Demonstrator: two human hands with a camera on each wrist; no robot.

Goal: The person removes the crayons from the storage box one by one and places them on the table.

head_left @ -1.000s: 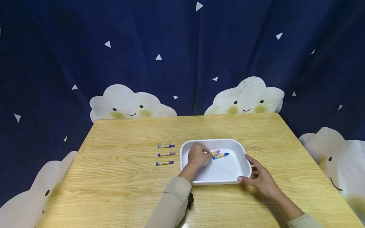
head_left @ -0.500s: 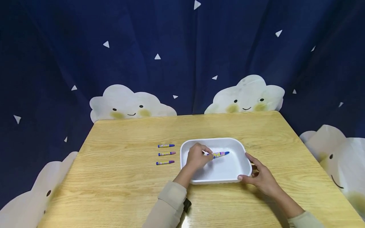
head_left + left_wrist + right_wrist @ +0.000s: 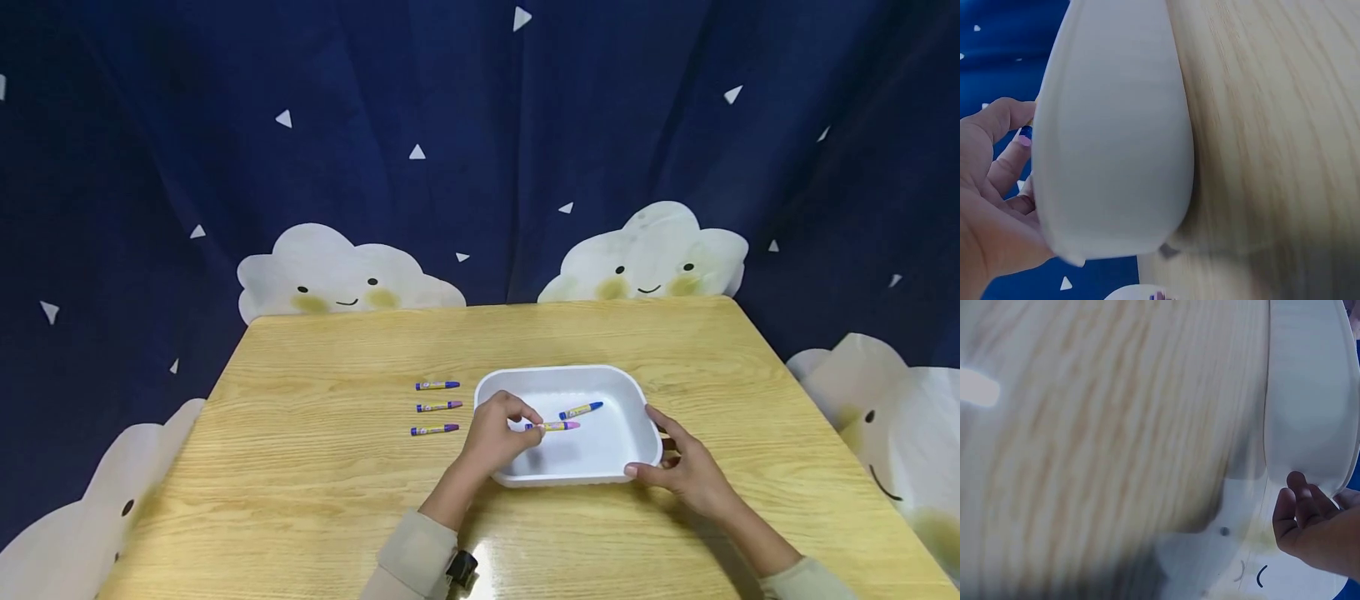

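Note:
Inside the white plastic tray (image 3: 592, 446), my left hand (image 3: 491, 435) pinches the blue end of a pink crayon (image 3: 562, 426) between thumb and fingertips. The pink tip points right, low over the tray's floor. Behind and right of it lies a blue crayon (image 3: 581, 410), slanted. My right hand (image 3: 693, 477) holds the tray's near right corner, thumb at the front rim and fingers along the right wall. In the right wrist view, bent fingers (image 3: 1305, 503) touch the tray's outer wall. The tray's side hides part of the left hand in the left wrist view.
Left of the tray on the wooden table (image 3: 315, 500), a dark blue crayon (image 3: 437, 385), a light purple crayon (image 3: 438, 407) and a dark purple crayon (image 3: 435, 430) lie in a column. A navy curtain (image 3: 480, 125) with cloud shapes hangs behind the table.
My left hand has drawn the pink crayon left and nearer, away from the blue crayon that it overlapped half a second ago. The right hand and tray stay in place.

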